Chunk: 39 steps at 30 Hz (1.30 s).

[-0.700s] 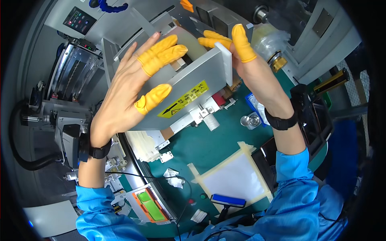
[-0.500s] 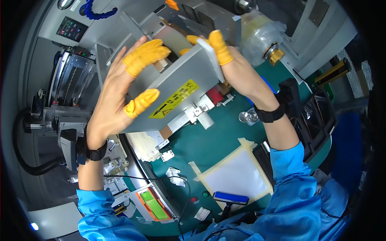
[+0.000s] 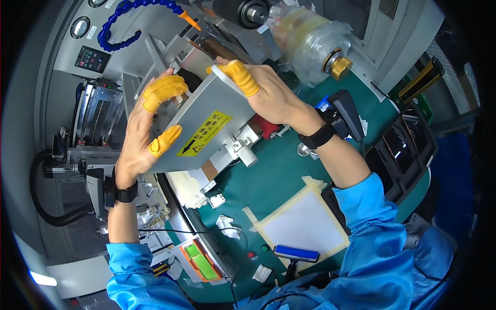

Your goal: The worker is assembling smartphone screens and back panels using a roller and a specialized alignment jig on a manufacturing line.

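Note:
Both my hands are on a grey metal cover panel (image 3: 192, 114) with a yellow warning label (image 3: 204, 133) on its face. My left hand (image 3: 135, 129) clasps its left side, the thumb pressed on the face and the fingers reaching over the upper edge. At the upper right corner, my right hand (image 3: 276, 98) is closed round the panel's pale edge strip (image 3: 227, 81); some of its fingertips are hidden behind it. Yellow finger cots cover fingers of both hands. Tilted, the panel stands over machine parts, with a metal fitting (image 3: 242, 150) just below it.
A film-wrapped roll (image 3: 315, 46) and a blue flexible hose (image 3: 111, 23) are beyond the hands. On the green mat (image 3: 268, 178) lie a taped white sheet (image 3: 305, 222), a blue roller (image 3: 296, 253) and crumpled paper (image 3: 227, 226). Dark trays (image 3: 400, 150) stand at right.
The panel and both hands have shifted left in view, my right hand most and also slightly lower. More of the blue hose shows. Both hands keep their hold.

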Available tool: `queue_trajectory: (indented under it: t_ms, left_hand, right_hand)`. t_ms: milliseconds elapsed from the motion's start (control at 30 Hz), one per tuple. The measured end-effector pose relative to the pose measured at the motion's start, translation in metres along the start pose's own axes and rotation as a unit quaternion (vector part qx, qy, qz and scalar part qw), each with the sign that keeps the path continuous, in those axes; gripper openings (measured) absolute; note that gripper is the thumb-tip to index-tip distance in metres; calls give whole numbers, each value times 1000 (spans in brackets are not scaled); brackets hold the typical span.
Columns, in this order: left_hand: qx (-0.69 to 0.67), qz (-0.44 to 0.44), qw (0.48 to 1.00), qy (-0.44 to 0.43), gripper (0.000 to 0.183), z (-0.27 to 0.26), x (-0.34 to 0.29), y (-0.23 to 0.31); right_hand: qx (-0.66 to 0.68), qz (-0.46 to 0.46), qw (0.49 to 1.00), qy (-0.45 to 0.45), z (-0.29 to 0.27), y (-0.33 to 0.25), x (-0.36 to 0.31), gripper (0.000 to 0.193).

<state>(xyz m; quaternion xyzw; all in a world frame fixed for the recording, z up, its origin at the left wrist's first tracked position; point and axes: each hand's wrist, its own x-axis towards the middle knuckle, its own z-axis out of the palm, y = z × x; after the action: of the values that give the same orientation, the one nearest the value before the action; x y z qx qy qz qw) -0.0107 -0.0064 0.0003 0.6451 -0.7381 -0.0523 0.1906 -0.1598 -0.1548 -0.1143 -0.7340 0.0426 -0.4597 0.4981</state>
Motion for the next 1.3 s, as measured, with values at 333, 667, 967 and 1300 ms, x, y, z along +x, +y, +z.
queue_trajectory:
  t_ms: [333, 667, 967, 1300]
  left_hand:
    - [50, -7, 999, -19, 57, -7, -7, -3]
    - [-64, -40, 997, -15, 58, -1, -6, 3]
    - [138, -70, 984, 88, 47, -29, -43, -37]
    - [290, -56, 944, -147, 29, -106, -195, 229]
  right_hand:
    - [18, -13, 999, 34, 7, -1, -5, 52]
    - [48, 90, 994, 30, 7, -15, -10, 19]
    - [-137, 110, 984, -5, -53, -108, -103, 22]
    - [-306, 342, 888, -33, -123, -159, -253, 23]
